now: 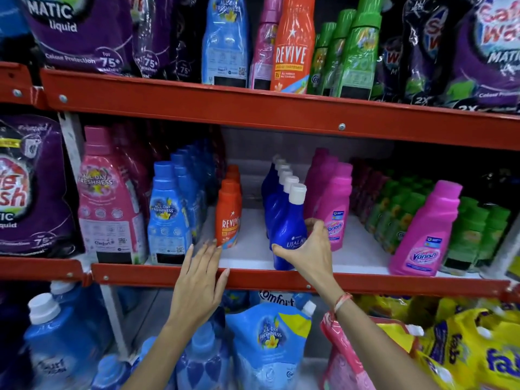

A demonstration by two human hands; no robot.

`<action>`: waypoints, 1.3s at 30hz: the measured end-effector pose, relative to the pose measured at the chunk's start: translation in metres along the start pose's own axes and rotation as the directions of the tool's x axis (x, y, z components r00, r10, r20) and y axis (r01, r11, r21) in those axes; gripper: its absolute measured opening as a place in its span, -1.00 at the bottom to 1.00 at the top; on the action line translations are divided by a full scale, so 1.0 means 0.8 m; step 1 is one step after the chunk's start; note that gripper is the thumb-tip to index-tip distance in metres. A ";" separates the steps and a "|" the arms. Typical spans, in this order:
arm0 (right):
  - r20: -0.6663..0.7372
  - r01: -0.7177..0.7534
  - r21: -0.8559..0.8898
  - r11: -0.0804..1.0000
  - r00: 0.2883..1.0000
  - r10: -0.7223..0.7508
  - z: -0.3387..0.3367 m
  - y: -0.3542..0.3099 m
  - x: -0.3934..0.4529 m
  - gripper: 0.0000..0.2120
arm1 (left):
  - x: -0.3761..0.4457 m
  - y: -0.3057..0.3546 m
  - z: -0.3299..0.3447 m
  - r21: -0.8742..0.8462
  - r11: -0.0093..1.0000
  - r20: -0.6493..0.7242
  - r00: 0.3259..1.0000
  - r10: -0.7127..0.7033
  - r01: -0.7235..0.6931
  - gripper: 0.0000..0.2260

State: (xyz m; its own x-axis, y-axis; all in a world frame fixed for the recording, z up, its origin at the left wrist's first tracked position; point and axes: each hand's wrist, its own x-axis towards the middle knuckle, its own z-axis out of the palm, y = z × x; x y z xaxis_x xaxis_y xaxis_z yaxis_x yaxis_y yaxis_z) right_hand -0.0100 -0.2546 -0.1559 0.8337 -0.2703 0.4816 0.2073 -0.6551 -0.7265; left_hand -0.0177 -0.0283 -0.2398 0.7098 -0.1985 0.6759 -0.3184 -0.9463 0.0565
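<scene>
right grip (306,251) clasps blue UJALA bottle (285,220) | left grip (199,282) open-fingered, perhaps touching REVIVE bottle (228,215)

Blue bottle (287,229): "UJALA". Left of it, orange bottle (228,218): "REVIVE". Farther left, light-blue bottle (166,220): "ALL DAY FRESHNESS". Just right of it, pink bottle (334,220): "Vanish". Above it, tall orange bottle (292,52): "REVIVE". Above and far left, purple pouch (78,32): "MATIC liquid", "75+". Below it, blue pouch (267,339): "ALL DAY FRESHNESS".
</scene>
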 end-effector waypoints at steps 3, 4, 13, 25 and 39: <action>0.009 0.019 0.013 1.000 1.000 -0.019 -0.008 0.000 0.008 -0.24 | 0.010 0.009 -0.007 -0.013 1.000 -0.030 0.999 -0.023 0.022 -0.53; 0.008 0.018 0.014 1.000 1.000 -0.018 -0.007 0.000 0.009 -0.23 | 0.011 0.008 -0.007 -0.014 1.000 -0.021 0.999 -0.025 0.024 -0.52; 0.086 0.077 -0.057 0.995 0.994 -0.072 -0.013 0.002 -0.009 -0.15 | -0.003 0.006 -0.004 0.021 0.999 0.044 0.998 -0.051 0.050 -0.44; -0.498 0.557 -0.060 0.828 0.702 -0.509 -0.116 -0.178 0.047 -0.69 | 0.003 0.005 -0.010 0.069 0.992 0.093 0.989 -0.111 0.104 -0.30; -0.111 0.234 0.043 0.971 0.967 -0.228 -0.138 -0.271 0.168 -0.46 | 0.011 -0.003 0.012 0.120 0.990 -0.126 0.990 -0.062 0.077 -0.31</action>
State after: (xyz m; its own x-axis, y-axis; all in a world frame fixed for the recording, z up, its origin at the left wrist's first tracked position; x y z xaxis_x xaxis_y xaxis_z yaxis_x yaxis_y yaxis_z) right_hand 0.0009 -0.2268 0.1201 0.7023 -0.1902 0.6860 0.4184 -0.6694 -0.6139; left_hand -0.0045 -0.0299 -0.2411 0.6429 -0.1056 0.7586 -0.1851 -0.9825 0.0201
